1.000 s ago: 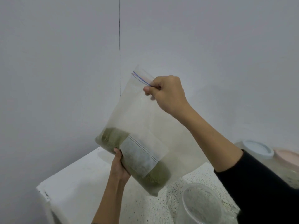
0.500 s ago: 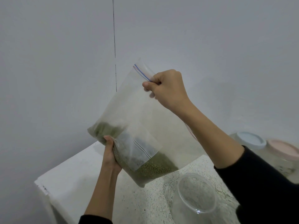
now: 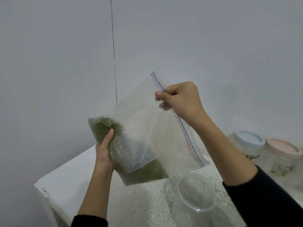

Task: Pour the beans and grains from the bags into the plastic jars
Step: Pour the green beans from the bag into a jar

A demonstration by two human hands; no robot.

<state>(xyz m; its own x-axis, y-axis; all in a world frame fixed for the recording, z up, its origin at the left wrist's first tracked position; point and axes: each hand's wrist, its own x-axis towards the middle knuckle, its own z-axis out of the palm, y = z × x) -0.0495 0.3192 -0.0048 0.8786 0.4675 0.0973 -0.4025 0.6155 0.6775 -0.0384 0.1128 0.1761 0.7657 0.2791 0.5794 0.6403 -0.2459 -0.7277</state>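
Observation:
A large clear zip bag [image 3: 141, 122] is held in the air, tilted, with green beans [image 3: 144, 172] gathered in its lower end. My left hand [image 3: 104, 151] grips that bean-filled bottom from the left. My right hand [image 3: 180, 97] pinches the bag's upper edge by the red and blue zip strip. A white label patch shows on the bag's front. Below and to the right an open clear plastic jar [image 3: 195, 199] stands without a lid on the speckled counter [image 3: 147, 203].
Two lidded clear jars stand at the right, one with a blue lid [image 3: 250, 139], one with a pink lid [image 3: 283, 147]. The counter's left corner [image 3: 36, 185] drops off beside the grey wall. My black sleeves frame the bottom.
My left hand has lifted the bean end higher and the bag has swung rightward, its zip edge now slanting down toward the open jar. My right hand moved right and down.

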